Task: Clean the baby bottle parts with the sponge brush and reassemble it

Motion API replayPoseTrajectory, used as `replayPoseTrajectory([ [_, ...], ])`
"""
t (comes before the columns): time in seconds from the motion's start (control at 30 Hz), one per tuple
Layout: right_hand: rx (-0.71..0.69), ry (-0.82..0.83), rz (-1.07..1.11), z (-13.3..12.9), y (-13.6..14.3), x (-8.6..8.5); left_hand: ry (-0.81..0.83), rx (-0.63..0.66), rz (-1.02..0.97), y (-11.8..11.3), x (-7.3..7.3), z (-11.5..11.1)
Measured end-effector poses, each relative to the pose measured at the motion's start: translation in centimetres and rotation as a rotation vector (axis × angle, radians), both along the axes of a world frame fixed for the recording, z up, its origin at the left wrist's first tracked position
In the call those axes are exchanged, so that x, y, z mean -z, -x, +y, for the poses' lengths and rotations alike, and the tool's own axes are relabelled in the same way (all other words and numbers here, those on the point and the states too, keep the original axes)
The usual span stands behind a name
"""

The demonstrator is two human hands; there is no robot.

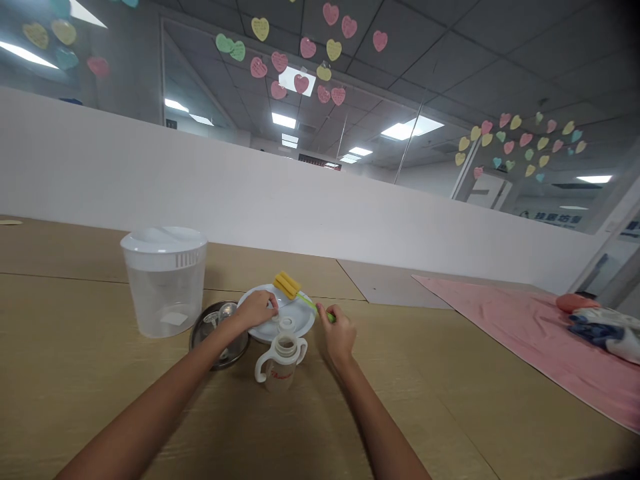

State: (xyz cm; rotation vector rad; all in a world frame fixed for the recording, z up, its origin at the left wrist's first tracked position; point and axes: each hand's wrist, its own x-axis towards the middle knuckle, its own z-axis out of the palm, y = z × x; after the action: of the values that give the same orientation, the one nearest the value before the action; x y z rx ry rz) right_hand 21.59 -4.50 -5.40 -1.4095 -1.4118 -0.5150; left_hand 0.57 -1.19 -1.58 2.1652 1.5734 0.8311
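My right hand (341,337) is closed round the green handle of a bottle brush (287,285). Its yellow sponge head points up and left, above the far side of a white plate (304,323). Over the plate's left side is my left hand (256,309), its fingers curled in a pinch; what they hold, if anything, is too small to make out. Small white bottle parts (287,323) lie on the plate. Nearer to me, a clear baby bottle (281,370) with two white handles and red lettering stands upright without a lid, between my forearms.
Left of the plate sits a round metal tray (231,357) with clear items on it, partly behind my left forearm. A lidded translucent bucket (165,293) stands farther left. To the right, a pink cloth (530,333) carries bunched fabric (600,327). A low white wall (300,207) bounds the table.
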Motion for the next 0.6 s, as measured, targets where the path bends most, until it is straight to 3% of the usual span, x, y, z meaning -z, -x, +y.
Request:
replayPoseTrajectory([
  [0.2, -0.090, -0.050, 0.053, -0.3, 0.2, -0.2, 0.046, -0.122, -0.321, 0.6, -1.6, 0.3],
  [0.4, -0.181, -0.091, 0.095, -0.6, 0.3, -0.2, 0.192, 0.022, -0.660, 1.1, -2.9, -0.1],
  [0.6, -0.159, -0.114, 0.061, -0.5, 0.3, -0.2, 0.221, 0.133, -0.774, 1.4, -4.5, -1.4],
])
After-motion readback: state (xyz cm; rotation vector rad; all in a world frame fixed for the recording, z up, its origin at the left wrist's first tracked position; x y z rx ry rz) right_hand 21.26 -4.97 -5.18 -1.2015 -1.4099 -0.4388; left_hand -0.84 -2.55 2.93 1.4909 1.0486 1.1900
